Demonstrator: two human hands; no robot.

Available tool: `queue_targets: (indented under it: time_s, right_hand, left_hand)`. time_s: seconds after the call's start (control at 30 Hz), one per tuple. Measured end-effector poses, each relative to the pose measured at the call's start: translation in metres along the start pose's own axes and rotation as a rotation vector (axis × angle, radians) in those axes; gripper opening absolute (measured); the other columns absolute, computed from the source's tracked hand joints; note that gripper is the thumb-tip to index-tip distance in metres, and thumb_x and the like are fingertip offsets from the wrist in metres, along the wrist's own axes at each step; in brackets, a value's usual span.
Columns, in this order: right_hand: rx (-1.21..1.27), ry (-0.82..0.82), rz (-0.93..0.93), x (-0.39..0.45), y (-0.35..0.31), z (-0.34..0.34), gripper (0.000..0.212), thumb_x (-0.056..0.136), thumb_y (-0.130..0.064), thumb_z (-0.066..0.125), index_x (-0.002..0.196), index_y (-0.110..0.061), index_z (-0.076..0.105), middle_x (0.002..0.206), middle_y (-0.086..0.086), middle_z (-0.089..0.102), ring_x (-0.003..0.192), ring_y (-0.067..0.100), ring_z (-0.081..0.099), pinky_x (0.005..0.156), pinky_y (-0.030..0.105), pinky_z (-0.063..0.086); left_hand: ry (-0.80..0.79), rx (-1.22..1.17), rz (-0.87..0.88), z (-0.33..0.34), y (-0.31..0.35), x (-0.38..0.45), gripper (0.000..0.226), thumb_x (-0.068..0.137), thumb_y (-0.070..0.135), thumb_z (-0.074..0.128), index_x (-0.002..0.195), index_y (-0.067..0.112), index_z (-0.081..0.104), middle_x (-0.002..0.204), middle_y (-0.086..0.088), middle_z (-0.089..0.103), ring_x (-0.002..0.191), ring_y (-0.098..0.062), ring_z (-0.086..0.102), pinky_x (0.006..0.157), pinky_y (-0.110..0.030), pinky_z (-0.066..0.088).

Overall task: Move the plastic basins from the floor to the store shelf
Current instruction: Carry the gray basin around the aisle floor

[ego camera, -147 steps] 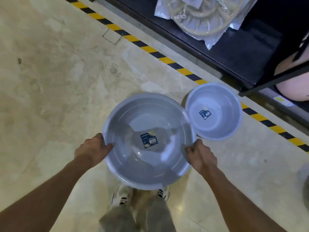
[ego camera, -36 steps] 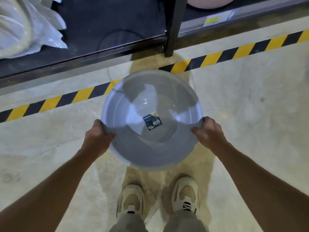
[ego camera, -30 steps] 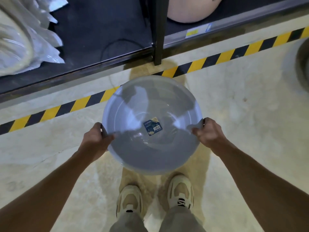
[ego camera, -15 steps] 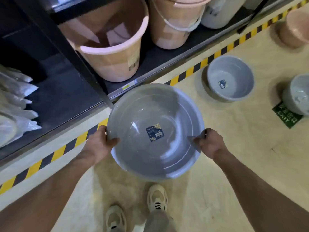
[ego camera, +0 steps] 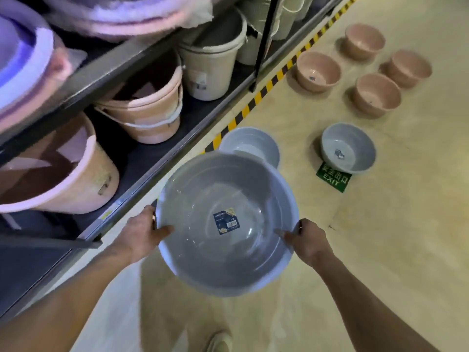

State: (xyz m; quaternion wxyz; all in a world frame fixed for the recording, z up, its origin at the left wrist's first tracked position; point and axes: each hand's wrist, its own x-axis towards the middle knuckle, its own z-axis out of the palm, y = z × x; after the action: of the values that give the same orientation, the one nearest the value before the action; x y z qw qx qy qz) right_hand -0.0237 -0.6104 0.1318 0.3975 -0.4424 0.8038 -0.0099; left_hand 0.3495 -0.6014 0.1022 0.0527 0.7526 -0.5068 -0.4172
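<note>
While both hands, left hand and right hand, clamp the large grey basin mid-frame above the floor, its rim may clip the shelf edge at left; buckets crowd that tier.

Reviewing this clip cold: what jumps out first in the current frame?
A large grey basin fills the centre, held off the floor by the left hand and right hand on opposite rims, a dark label inside it. Beyond it on the floor sit two smaller grey basins and four pink basins, with pink buckets on the shelf to the left.
</note>
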Motion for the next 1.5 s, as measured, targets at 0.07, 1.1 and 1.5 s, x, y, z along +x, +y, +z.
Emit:
queue_targets:
  time_s: [0.07,1.1,1.5]
  right_hand:
    - [0.005,0.013,0.018,0.014,0.005,-0.022,0.039,0.081,-0.048,0.072,0.076,-0.016,0.051,0.081,0.003,0.063,0.069,0.021,0.056,0.061,0.034,0.044]
    - [0.009,-0.005,0.143,0.417,-0.047,-0.044,0.029,0.089,-0.025,0.063,0.106,-0.003,0.057,0.094,0.012,0.057,0.079,0.030,0.050,0.066,0.034,0.037]
    - [-0.068,0.050,0.216,0.500,-0.026,0.026,0.034,0.091,-0.032,0.057,0.110,-0.005,0.058,0.099,0.013,0.061,0.084,0.035,0.058,0.071,0.042,0.050]
  left_hand:
    - [-0.017,-0.009,0.030,0.004,0.033,0.016,0.029,0.086,0.039,0.073,0.093,0.028,0.048,0.075,0.003,0.065,0.074,-0.021,0.065,0.061,-0.032,0.047]
    - [-0.146,0.164,-0.112,0.083,0.203,0.424,0.045,0.082,0.029,0.079,0.103,0.019,0.040,0.105,-0.013,0.062,0.093,-0.039,0.065,0.077,-0.049,0.058]
    - [-0.085,0.196,-0.122,0.153,0.176,0.505,0.037,0.084,0.025,0.073,0.101,0.021,0.040,0.113,-0.018,0.064,0.100,-0.042,0.062,0.078,-0.046,0.051]
